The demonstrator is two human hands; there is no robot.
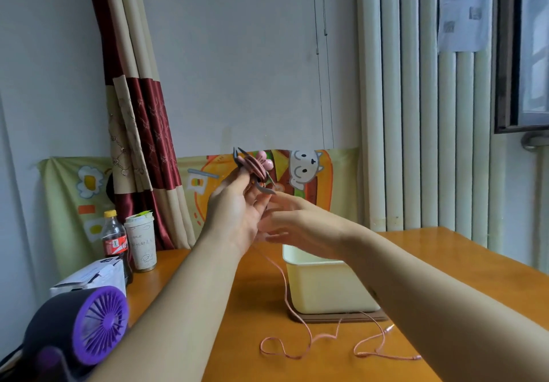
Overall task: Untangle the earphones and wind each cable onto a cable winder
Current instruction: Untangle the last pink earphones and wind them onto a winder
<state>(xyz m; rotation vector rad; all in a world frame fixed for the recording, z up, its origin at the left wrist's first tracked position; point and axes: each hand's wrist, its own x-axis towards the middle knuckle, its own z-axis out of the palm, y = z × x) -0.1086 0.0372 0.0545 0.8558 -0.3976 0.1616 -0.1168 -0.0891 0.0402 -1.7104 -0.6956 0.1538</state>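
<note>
My left hand (pixel 236 209) is raised above the table and holds a dark cable winder (pixel 252 168) at its fingertips, with pink cable turns and pink earbuds (pixel 265 159) on it. My right hand (pixel 292 218) is just to the right of it, fingers extended and blurred, touching the left palm area near the cable. The pink earphone cable (pixel 285 289) hangs down from the hands and trails in loose loops over the orange table (pixel 445 251), ending near a plug (pixel 389 328).
A cream plastic box (pixel 323 289) stands on a brown mat behind the cable loops. At the left are a cola bottle (pixel 114 242), a paper cup (pixel 141 242), a white carton (pixel 89 277) and a purple fan (pixel 89 328). A wall and radiator rise behind.
</note>
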